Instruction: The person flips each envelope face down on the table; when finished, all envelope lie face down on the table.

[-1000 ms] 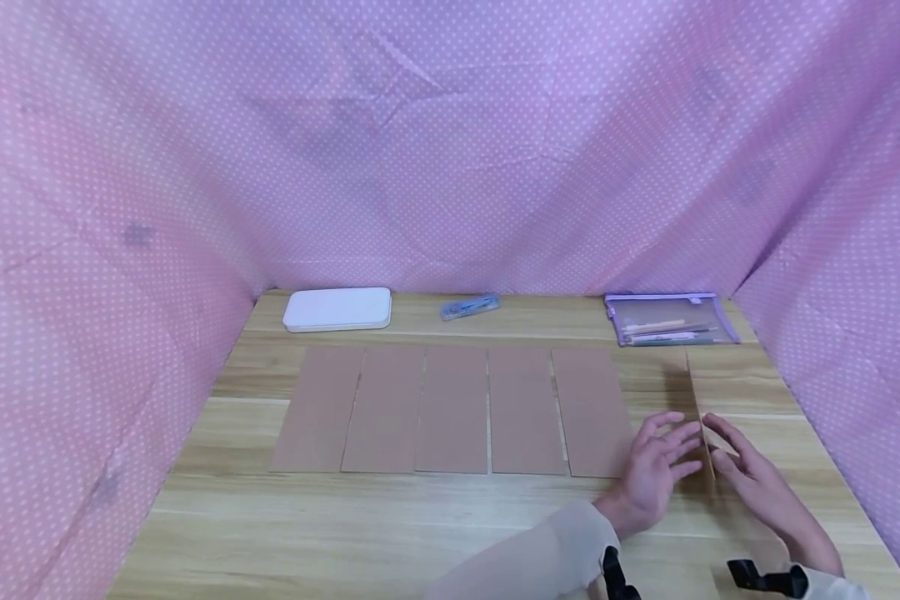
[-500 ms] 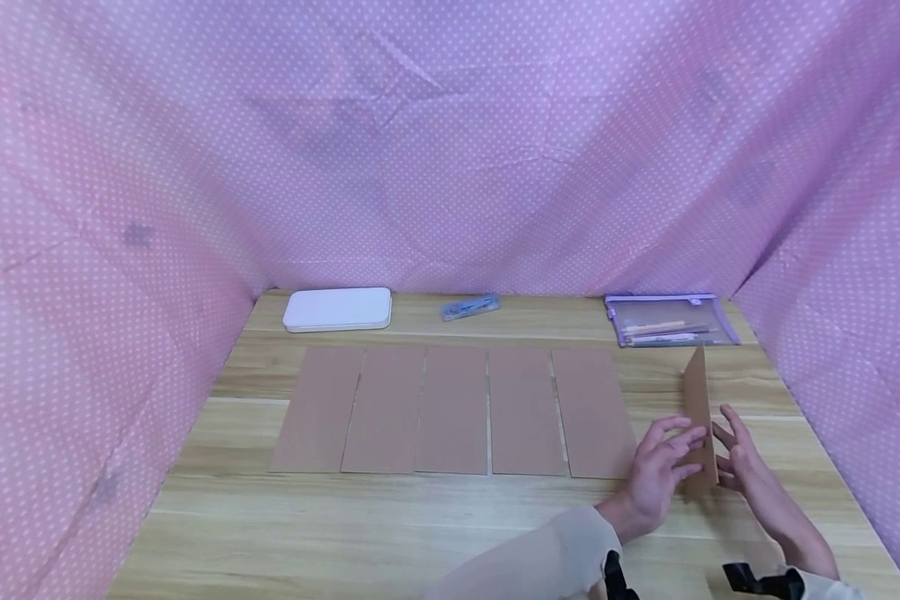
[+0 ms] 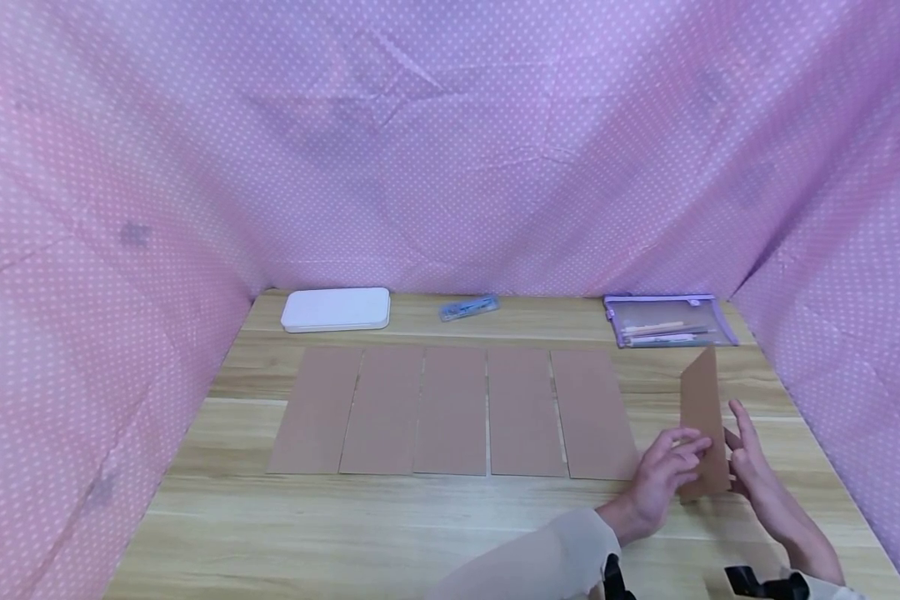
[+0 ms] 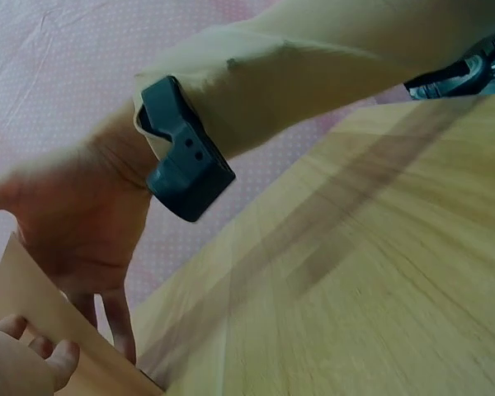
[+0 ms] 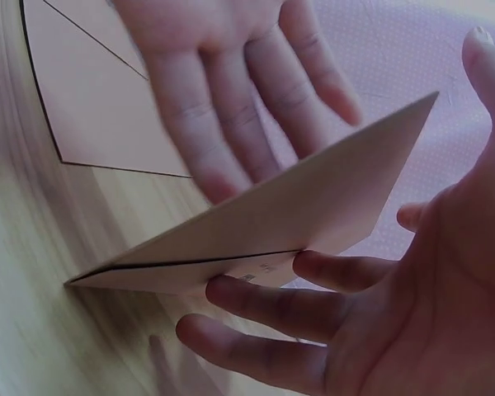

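A brown kraft card (image 3: pixel 702 400) stands tilted on its edge between my two hands at the right of the table. In the right wrist view the card (image 5: pixel 297 206) shows a dark slit between two layers and small print low on its face. My left hand (image 3: pixel 656 483) touches its left face with extended fingertips. On the other side, the fingertips of my right hand (image 3: pixel 765 483) meet its face, fingers nearly straight and the index raised. The left wrist view shows the left palm (image 4: pixel 82 206) behind the card, with right fingers at the lower left.
Several like brown cards (image 3: pixel 450 412) lie flat in a row left of my hands. Along the back are a white flat case (image 3: pixel 336 309), a small clear blue case (image 3: pixel 469 307) and a purple-edged mesh pouch (image 3: pixel 671 321) holding pencils. Pink dotted cloth (image 3: pixel 450 167) surrounds the table.
The card has turned from edge-on so that its left face shows, leaning further right. My right hand has drawn back slightly and its index finger has lifted; the left fingers have followed the card.
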Action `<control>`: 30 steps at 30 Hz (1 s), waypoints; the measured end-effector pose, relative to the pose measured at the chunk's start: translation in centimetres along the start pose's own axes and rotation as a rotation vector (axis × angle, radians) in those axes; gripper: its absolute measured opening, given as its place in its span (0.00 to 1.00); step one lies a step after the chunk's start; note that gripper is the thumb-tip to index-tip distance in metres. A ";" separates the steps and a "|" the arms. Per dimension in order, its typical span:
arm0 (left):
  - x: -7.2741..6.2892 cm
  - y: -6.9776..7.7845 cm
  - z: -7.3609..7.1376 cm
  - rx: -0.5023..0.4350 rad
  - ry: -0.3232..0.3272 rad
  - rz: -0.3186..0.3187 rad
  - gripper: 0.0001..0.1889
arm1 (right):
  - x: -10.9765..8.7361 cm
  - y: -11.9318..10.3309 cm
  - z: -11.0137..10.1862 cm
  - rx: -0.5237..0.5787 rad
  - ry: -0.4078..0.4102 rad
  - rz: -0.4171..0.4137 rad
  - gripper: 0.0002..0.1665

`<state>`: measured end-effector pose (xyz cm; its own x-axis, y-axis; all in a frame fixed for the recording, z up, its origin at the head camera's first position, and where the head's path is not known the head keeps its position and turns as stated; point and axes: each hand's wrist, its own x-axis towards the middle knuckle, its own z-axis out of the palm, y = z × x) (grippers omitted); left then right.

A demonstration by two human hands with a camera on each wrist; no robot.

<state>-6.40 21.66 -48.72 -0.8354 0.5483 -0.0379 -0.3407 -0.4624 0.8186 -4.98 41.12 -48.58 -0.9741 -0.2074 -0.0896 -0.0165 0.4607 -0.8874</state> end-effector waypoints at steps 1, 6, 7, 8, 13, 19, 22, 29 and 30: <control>0.0 -0.1 -0.1 0.010 -0.006 -0.005 0.27 | 0.0 0.0 0.0 -0.010 0.001 0.004 0.39; 0.0 -0.6 -0.6 0.061 -0.027 -0.036 0.27 | 0.0 -0.3 0.1 -0.079 0.000 0.037 0.37; 0.0 -0.8 -0.7 0.068 -0.027 -0.042 0.27 | 0.0 -0.4 0.1 -0.094 0.002 0.036 0.37; 0.0 -0.9 -0.7 0.075 -0.028 -0.047 0.27 | 0.0 -0.5 0.1 -0.104 0.001 0.038 0.38; 0.1 -1.5 -1.0 0.136 -0.020 -0.077 0.26 | -0.1 -0.9 0.4 -0.154 0.022 0.042 0.42; -0.1 -1.7 -1.3 0.214 -0.011 -0.123 0.26 | -0.3 -1.2 0.6 -0.078 0.051 0.053 0.43; -0.1 -1.8 -1.5 0.248 -0.012 -0.149 0.27 | -0.5 -1.1 0.6 -0.016 0.067 0.044 0.43; -0.3 -1.9 -1.8 0.259 -0.009 -0.173 0.28 | -0.8 -0.5 0.7 -0.023 0.107 0.037 0.43; -0.3 -1.9 -1.8 0.259 -0.009 -0.175 0.28 | -0.8 -0.4 0.6 -0.027 0.113 0.040 0.43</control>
<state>-6.31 21.07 -51.31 -0.7695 0.6107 -0.1869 -0.3565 -0.1679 0.9191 -4.01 40.54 -48.41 -0.9934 -0.0902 -0.0713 0.0180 0.4901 -0.8715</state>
